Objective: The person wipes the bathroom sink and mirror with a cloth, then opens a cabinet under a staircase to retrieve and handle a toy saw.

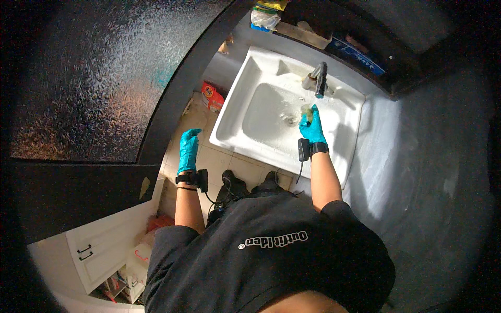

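My right hand (313,127), in a teal glove, grips a pale yellow-green sponge (307,113) over the white sink basin (262,113). Just above that hand, the chrome faucet (321,80) hangs over the basin, and a bright trickle of water shows below its spout. Ripples and splashes mark the shallow water at the drain area. My left hand (189,150), gloved the same way, hovers left of the sink's front corner, over the tiled floor. Its fingers are bent, touching nothing I can see; the palm is hidden.
Behind the sink a dark shelf holds a long tray (303,34), a blue box (362,56) and plastic bags (266,17). A red-orange Tide bag (212,96) stands on the floor. A textured dark panel (101,78) is at left, a grey wall (430,168) at right. White cabinets (105,242) stand lower left.
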{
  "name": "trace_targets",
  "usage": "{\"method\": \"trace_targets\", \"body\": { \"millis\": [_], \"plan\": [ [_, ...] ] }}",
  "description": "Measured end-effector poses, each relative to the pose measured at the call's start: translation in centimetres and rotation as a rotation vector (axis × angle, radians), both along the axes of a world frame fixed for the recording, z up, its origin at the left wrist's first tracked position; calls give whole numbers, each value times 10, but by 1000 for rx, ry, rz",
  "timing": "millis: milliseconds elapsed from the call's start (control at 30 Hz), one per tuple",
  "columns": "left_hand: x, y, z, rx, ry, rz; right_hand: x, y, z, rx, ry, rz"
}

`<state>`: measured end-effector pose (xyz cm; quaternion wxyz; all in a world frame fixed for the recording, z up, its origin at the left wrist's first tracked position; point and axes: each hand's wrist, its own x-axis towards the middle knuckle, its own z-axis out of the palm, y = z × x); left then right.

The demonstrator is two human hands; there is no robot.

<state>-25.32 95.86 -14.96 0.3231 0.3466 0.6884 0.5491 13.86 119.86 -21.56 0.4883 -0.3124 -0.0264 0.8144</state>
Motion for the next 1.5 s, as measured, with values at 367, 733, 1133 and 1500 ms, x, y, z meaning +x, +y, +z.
{"method": "trace_targets", "body": {
  "millis": [367,733,1133,1500],
  "plan": [
    [-13,-25,-7,-59,-62,57,-15,6,9,14,46,-117],
    [-12,-16,-8,-83,-88,67,2,19,-1,61,-395,65],
    [-10,-22,-4,-183,-95,19,70,98,7,272,-963,85],
    [128,92,40,-24,71,-574,62,15,41,519,-667,256]
  ]
}}
